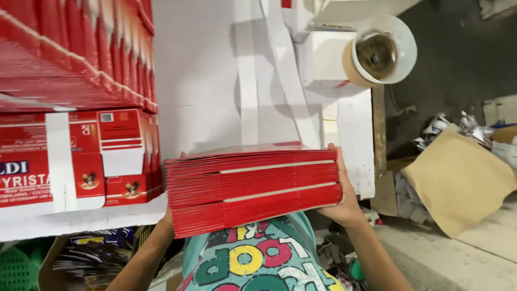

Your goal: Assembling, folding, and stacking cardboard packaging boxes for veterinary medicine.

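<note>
Head view: left hand (168, 216) and right hand (344, 202) clamp a red carton stack (253, 186), fingers pressed flat on its ends. Squeezing evenly should keep edges aligned; more cartons (75, 91) lie at 10 o'clock.

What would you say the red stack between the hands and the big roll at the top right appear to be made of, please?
The red stack looks like flattened printed cardboard cartons: thin layered edges, glossy red faces, pale raw edges showing. The roll seems to be tape on a brown card core with a translucent whitish disc; the tape's own material cannot be told.
</note>
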